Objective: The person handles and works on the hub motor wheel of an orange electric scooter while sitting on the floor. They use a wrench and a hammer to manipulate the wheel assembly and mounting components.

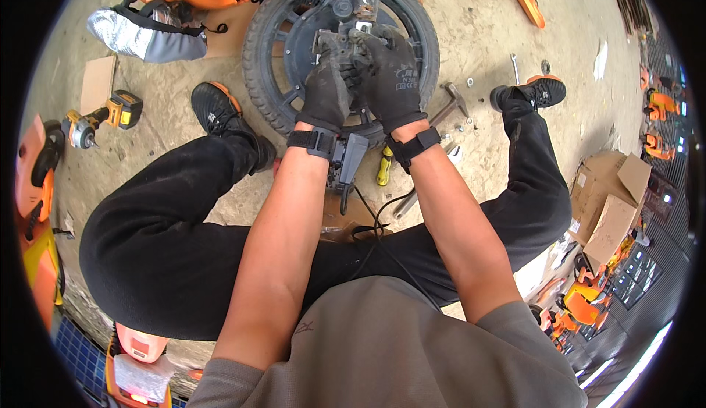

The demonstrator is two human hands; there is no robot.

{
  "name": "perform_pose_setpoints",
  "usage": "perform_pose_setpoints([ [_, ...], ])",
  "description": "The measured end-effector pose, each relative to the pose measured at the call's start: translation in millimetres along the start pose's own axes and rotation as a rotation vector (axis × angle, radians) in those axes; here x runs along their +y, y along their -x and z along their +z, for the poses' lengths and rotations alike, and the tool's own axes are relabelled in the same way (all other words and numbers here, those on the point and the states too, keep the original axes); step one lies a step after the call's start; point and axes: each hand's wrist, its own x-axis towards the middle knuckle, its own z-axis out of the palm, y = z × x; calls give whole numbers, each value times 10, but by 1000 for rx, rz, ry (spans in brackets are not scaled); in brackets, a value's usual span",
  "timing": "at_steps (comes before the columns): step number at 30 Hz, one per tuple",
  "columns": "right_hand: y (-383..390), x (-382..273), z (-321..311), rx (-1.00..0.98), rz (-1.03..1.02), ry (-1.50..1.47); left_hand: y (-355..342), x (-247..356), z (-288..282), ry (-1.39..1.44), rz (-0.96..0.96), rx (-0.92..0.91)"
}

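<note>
Left hand [325, 88]: curled-fingered, cannot tell whether pinching.
Right hand [392, 73]: likewise, close beside.
Wheel [259, 77]: best kept from turning while working over hub [301, 46].

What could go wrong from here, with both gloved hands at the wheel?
A pinch seems possible, with the left hand and right hand close together over the wheel. The black cables below them could snag if the hands shift. Small loose metal pieces near the hammer might get knocked away and lost.
</note>
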Motion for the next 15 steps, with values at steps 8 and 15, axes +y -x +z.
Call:
perform_pose_setpoints([
  [8, 23, -21, 39, 18, 45, 13, -40, -25, -53, 41, -16, 10],
  [15, 19, 27, -71, 16, 81, -99, -31, -24, -126, 19, -40, -19],
])
